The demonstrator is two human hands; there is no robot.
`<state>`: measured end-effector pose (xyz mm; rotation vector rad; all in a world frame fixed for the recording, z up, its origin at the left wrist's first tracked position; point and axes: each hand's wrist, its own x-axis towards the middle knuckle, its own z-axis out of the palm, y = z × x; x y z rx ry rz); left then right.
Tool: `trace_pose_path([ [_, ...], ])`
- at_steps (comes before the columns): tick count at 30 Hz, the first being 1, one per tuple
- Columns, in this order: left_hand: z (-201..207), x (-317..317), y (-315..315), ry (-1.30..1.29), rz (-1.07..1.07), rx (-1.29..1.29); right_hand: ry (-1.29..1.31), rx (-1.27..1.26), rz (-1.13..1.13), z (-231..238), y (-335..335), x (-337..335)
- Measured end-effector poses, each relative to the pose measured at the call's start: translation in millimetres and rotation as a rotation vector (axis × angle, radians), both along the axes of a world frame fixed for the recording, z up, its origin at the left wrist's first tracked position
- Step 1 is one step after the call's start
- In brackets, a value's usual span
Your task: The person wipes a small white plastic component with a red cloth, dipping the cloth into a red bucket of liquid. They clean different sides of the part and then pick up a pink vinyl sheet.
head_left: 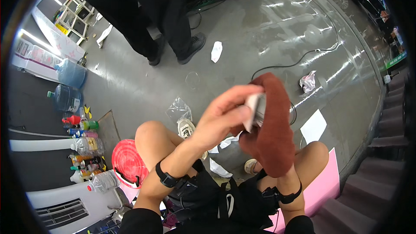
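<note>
My left hand (227,115) pinches a small flat white-and-grey piece (252,109) between thumb and fingers. A reddish-brown sock-like cloth cover (277,121) is pulled over my right hand (273,134) down to the wrist. The covered hand curves around the far side of the pale piece, close against it. Its fingers are hidden inside the cloth, so I cannot tell whether they grip. Black straps (289,198) circle both my forearms.
A person in black trousers (167,8) stands ahead. Paper scraps (216,52), a clear plastic bag (178,109) and a dark cable (286,66) lie on the grey floor. Water jugs (71,73), several bottles and a red round stool (129,158) are at left; pink board (327,186) at right.
</note>
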<state>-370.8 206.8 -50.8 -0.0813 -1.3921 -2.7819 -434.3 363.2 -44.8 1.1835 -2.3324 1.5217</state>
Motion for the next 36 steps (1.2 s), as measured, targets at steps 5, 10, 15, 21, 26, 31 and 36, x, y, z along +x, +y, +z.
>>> trace_pose_path([
  [5, -11, 1, 12, -0.114, -0.084, -0.099, 0.092, 0.075, -0.038, -14, -9, 11],
  [10, -8, 4, 12, -0.004, -0.210, -0.357, 0.096, -0.091, -0.132, -13, -8, 13],
  [15, -5, 3, 17, 0.066, -0.267, -0.213, -0.845, -0.922, 0.516, -40, 9, -30],
  [21, -10, 5, -34, 0.206, -0.083, 0.207, -0.866, -1.032, 0.054, -8, 14, -14],
  [26, 18, 52, 2, 0.309, 0.465, -1.253, -0.609, -0.630, -0.035, -4, 40, 35],
  [31, 45, 90, -6, 0.278, 0.660, -1.211, -0.231, -0.168, 0.131, 32, 59, 43],
  [36, 131, 187, -75, 0.501, 0.986, -1.178, -0.028, 0.065, 0.675, 73, 21, 87],
])
